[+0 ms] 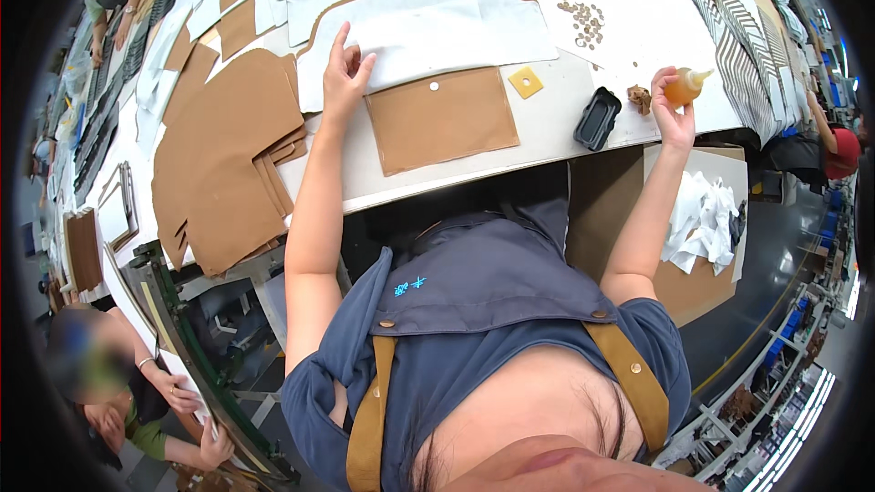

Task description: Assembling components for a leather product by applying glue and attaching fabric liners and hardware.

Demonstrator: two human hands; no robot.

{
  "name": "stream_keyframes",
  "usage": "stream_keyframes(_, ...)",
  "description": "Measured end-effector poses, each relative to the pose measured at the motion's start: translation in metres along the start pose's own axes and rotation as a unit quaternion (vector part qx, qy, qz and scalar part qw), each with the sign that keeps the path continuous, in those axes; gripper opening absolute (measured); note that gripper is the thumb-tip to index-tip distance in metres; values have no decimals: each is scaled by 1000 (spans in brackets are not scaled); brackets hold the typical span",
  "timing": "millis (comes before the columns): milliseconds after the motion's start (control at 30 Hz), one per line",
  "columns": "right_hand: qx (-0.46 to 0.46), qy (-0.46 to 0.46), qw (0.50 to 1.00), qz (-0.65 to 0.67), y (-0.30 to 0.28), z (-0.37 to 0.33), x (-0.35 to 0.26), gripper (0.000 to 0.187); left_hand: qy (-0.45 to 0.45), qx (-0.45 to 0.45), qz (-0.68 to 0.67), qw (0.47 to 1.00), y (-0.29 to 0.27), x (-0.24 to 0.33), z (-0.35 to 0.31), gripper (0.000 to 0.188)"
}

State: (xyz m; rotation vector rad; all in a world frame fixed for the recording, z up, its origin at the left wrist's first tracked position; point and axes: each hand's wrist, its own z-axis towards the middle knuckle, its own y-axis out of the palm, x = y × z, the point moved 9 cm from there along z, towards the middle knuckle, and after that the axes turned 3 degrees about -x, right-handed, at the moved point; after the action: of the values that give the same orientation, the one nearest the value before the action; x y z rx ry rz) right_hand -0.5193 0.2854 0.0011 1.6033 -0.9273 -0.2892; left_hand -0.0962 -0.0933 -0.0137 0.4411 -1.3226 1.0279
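My left hand (346, 78) is over the near left edge of a large white-faced panel (428, 27) with a brown upper border. Its index finger is stretched out, the thumb stands apart, the other fingers curl in, and I see nothing in it. Below that panel lies a brown rectangular piece (443, 123) with a small white disc (434, 87) near its top edge. At the right, my right hand (672, 109) grips a small squeeze bottle (685, 87) of amber liquid, its pale nozzle pointing right. A crumpled brown scrap (640, 99) is beside that hand.
A yellow square (526, 82) with a hole and a black tray (598, 118) lie near the table edge. Small discs (581, 18) are scattered beyond. Brown panels (228, 155) are stacked at left; striped pieces (743, 46) lie right. A cardboard box (702, 287) holds white scraps. Co-workers are at left and right.
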Motion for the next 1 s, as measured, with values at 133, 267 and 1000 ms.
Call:
stream_keyframes(133, 11, 93, 994, 49, 3, 17, 51, 50, 4, 2, -36, 999, 0, -7, 0, 71)
stream_keyframes(267, 81, 101, 985, 118, -22, 39, 49, 74, -14, -15, 3, 1000, 2, -7, 2, 69)
stream_keyframes(1000, -387, -161, 331, -846, -19, 10, 316, 52, -122, -48, -345, 930, 10, 4, -4, 29)
